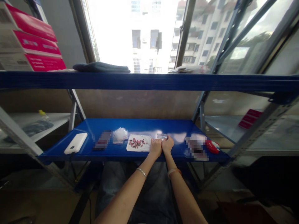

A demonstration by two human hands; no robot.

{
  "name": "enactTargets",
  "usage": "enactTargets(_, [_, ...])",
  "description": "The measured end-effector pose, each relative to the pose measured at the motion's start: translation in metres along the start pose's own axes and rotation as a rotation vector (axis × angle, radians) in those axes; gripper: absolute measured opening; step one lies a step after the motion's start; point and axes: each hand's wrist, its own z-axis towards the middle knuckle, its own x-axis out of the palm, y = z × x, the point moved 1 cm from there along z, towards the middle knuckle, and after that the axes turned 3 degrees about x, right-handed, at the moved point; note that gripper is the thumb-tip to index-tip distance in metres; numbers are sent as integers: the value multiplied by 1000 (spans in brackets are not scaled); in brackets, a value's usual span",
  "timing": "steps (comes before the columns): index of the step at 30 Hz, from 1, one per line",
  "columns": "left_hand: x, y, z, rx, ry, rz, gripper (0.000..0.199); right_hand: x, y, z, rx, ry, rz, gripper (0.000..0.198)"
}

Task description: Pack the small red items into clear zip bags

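Observation:
My left hand (156, 147) and my right hand (167, 144) are close together at the front of the blue shelf. Both have curled fingers and grip a small clear plastic bag (162, 136), whose upper part shows beyond them. My hands hide its lower part, so I cannot tell what it holds. Just left of my left hand lies a white cloth (146, 147). A loose cluster of small pink and dark bead-like pieces (135, 143) is spread over it. Beside the cloth is a pile of clear plastic bags (120, 135).
A white device with a cable (76, 143) lies at the left, near a blurred dark object (102, 140). Another blurred item (196, 148) and a red and white pouch-like thing (212, 146) are at the right. The upper shelf's blue beam (149, 81) crosses in front.

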Motion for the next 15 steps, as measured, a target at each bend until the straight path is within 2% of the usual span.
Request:
enactTargets(7, [2,0,-2,8,-2,-3,25,2,-3,0,-13,-2,13,35])
enactTargets(15, [-1,-1,1,-31,-34,2,22,2,-3,1,-34,10,47,40])
